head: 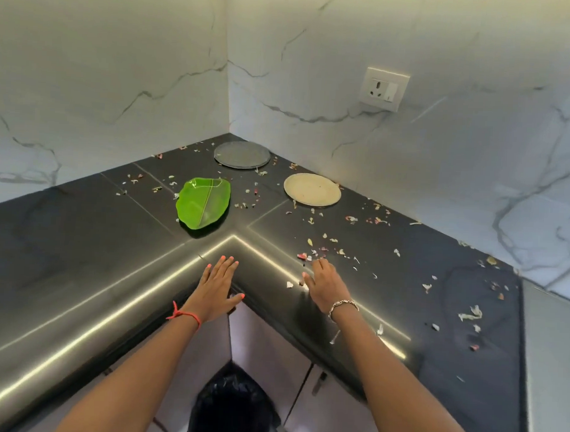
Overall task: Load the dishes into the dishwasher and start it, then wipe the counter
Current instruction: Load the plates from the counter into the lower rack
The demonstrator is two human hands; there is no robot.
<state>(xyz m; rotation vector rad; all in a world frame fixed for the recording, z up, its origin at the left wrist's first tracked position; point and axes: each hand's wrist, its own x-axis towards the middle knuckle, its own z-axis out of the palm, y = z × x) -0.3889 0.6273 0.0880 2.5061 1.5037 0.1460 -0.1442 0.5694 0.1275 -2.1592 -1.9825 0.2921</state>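
Your left hand lies flat on the inner corner of the dark counter, fingers straight and close together, holding nothing. Your right hand reaches over the counter's rounded edge just beside it, fingers extended and empty, its tips at a cluster of food scraps; whether they touch the surface cannot be told.

Three dishes wait ahead, all unloaded. The green leaf-shaped plate sits nearest, straight beyond your left hand and a little to its left, its long axis running away from you with the far end leaning right, so the near tip faces that hand. The beige plate lies farther off, beyond your right hand. The grey plate sits deepest in the corner, between the two lines of reach and well apart from both hands.

Judged from this layout, the left hand is better placed for the green plate and the right for the beige. No dishwasher is in view.
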